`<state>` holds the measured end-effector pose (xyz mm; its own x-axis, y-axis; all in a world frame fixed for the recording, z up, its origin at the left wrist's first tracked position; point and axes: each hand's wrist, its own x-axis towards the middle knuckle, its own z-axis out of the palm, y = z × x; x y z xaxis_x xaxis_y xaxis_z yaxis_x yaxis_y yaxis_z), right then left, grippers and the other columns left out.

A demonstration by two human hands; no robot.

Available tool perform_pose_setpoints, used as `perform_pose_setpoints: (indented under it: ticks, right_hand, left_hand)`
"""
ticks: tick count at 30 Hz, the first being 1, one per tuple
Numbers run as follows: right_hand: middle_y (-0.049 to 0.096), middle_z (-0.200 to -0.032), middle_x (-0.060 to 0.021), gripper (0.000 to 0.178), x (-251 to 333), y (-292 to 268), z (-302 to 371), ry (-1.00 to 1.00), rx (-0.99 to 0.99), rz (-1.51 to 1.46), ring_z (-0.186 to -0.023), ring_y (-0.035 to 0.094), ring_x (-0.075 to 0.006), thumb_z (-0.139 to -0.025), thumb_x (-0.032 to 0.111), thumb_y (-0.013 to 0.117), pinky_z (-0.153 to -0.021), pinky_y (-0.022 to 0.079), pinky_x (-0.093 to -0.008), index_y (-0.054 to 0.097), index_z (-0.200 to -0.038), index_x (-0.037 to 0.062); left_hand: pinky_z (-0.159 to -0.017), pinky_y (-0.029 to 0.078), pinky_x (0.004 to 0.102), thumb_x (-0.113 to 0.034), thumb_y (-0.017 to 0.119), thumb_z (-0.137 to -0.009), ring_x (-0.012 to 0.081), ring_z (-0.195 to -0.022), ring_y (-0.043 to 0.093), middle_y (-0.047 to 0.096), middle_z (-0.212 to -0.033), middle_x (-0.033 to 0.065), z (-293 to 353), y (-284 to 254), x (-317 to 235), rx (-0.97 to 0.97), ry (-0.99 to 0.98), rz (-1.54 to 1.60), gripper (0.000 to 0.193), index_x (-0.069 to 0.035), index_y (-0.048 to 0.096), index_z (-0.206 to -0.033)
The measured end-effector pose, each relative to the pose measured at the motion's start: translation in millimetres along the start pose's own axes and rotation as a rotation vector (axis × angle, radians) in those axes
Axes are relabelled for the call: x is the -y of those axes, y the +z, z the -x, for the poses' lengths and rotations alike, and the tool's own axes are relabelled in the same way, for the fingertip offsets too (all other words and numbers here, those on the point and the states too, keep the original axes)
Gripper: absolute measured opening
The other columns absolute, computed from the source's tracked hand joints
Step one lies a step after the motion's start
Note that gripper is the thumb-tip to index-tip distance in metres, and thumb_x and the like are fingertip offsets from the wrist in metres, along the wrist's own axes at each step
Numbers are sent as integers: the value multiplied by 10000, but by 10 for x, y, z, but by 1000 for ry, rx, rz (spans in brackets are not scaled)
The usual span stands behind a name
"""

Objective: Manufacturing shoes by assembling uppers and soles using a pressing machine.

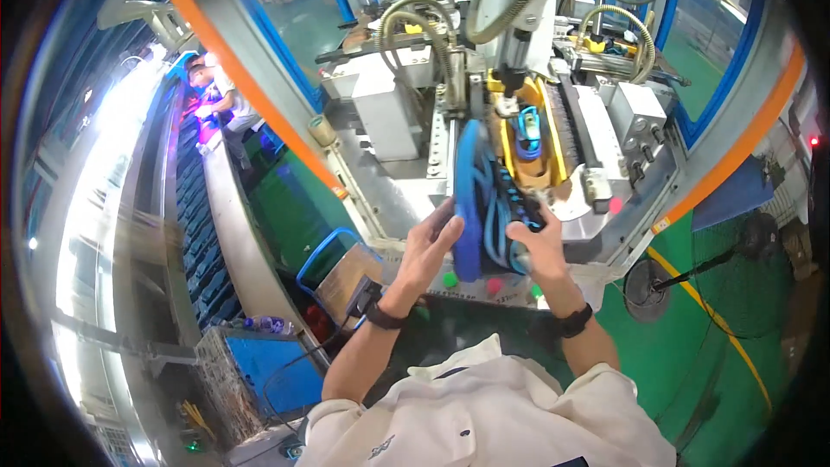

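We grasp an upright blue-soled shoe with a black and light-blue upper (484,207) between both bare hands: our left hand (430,246) holds the sole side, while our right hand (542,246) grips the upper, thumb against it. The shoe is in front of a yellow-sided metal holder (558,134) in the grey-and-white machine. Black bands circle our wrists. Right of us stands a black round pedestal fan (750,272); far left, a co-worker (226,99) bends beside a long conveyor line (238,251).
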<state>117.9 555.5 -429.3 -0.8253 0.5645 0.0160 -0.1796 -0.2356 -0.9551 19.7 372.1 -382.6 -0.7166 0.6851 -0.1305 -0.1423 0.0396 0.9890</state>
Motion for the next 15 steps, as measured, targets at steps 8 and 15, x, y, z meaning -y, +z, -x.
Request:
perform_pose_setpoints:
  ticks: [8, 15]
  right_hand:
    - [612, -1094, -64, 618, 402, -1293, -104, -211, -523, 84, -949, 582, -140, -749, 153, 740, -874, 464, -275, 526, -1298, -33]
    - [580, -1184, -99, 700, 659, -1703, 172, -243, -795, 395, -1041, 562, -187, -745, 259, 792, -951, 431, -316, 505, -1295, -64]
  left_hand:
    - [-777, 504, 254, -347, 733, -870, 150, -924, 654, 691, -1054, 107, -2524, 347, 755, -207, 41, -295, 523, 69, 608, -1161]
    - [-836, 493, 427, -354, 755, -770, 343, -954, 644, 656, -988, 239, -3742, 560, 1419, -424, 209, -684, 560, 28, 558, -1128]
